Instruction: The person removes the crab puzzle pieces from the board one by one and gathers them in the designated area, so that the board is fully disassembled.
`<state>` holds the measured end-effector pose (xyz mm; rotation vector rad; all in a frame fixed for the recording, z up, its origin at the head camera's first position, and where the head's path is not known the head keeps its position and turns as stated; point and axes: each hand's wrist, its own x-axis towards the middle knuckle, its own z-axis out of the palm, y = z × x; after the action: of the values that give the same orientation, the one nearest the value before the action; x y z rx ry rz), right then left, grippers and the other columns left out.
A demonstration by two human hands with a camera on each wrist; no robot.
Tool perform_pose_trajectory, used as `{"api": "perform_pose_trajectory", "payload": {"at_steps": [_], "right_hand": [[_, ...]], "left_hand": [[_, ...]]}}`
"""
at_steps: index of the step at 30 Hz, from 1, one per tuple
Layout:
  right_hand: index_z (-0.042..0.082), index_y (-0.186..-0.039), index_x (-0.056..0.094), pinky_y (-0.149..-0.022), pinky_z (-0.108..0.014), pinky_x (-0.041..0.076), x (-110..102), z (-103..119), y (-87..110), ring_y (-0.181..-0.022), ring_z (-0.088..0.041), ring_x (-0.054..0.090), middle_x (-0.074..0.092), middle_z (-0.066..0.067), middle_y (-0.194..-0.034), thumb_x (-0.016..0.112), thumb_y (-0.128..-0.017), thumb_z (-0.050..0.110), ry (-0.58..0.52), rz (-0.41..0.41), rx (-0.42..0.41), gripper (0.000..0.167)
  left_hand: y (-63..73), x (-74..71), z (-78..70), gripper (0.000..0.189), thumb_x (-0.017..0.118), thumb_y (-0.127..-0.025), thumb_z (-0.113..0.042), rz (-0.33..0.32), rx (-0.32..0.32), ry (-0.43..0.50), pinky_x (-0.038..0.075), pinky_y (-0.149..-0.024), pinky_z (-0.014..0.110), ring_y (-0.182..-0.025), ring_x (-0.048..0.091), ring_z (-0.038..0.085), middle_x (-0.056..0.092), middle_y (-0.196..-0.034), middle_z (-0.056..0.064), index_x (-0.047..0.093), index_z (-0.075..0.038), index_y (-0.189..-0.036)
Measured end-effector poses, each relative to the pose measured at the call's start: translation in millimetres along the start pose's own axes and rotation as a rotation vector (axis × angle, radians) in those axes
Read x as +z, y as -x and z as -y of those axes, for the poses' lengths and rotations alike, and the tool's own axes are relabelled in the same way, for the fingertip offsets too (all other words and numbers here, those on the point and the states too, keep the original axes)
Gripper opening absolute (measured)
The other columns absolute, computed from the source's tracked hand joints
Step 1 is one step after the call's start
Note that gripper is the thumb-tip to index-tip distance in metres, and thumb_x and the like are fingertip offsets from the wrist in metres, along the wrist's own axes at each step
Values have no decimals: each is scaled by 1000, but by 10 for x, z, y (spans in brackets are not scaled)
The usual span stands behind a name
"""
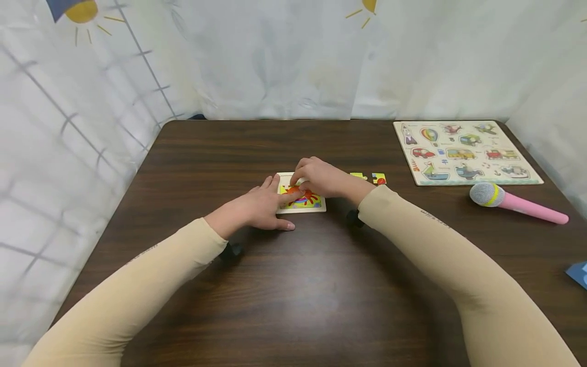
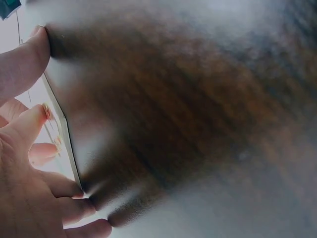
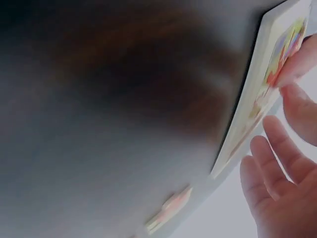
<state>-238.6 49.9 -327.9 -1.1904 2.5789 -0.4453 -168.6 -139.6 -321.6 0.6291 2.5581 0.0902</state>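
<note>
A small jigsaw puzzle [image 1: 300, 205] in a pale frame lies flat on the table, with a red figure on yellow. My left hand [image 1: 259, 204] spreads over its left side, the index fingertip pressing on the picture and the thumb out on the table. From the right, my right hand [image 1: 318, 178] reaches across the upper part, its thumb and index finger bent together at a puzzle piece mostly hidden under them. Its other fingers [image 3: 267, 168] curve loosely in the right wrist view. Two loose yellow puzzle pieces [image 1: 379, 178] lie just right of that hand.
A larger board [image 1: 470, 153] with vehicle pictures lies at the table's back right corner. Before it rests a pink toy microphone [image 1: 527, 205]. A blue object [image 1: 579, 274] shows at the right edge. White curtains [image 1: 284, 61] stand behind the dark wooden table [image 1: 302, 306].
</note>
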Motion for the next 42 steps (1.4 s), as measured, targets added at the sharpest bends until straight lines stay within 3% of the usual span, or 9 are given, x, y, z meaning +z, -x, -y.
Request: {"api": "perform_pose_trajectory", "payload": {"at_steps": [11,26,42], "right_hand": [[5,-114,74,-97,-38,50,9,101,-140,-110,-28,52,64,-13,-117,60,-103,11,-96,48,107,19],[7,-102,69,-75,-28,52,22,51,-200,-78,-20,59,68,-7,-95,67,-100,17,-207,67,138,10],[7,-96,68,-75,-27,53,-13,78,-215,-80,-20,60,68,-6,-92,73,-95,15,-221,47,153,10]], "left_hand": [[-11,-5,1,88,66,-93,-58,9,7,-23,27,-119,67,-155,3,54,-7,-168,33,18,-37,-163],[-1,-15,4,87,66,-93,-59,12,7,-26,26,-120,66,-156,2,53,-7,-167,33,20,-35,-164],[-4,2,18,86,66,-94,-58,3,20,-14,24,-119,69,-156,1,52,-4,-168,32,21,-36,-163]]}}
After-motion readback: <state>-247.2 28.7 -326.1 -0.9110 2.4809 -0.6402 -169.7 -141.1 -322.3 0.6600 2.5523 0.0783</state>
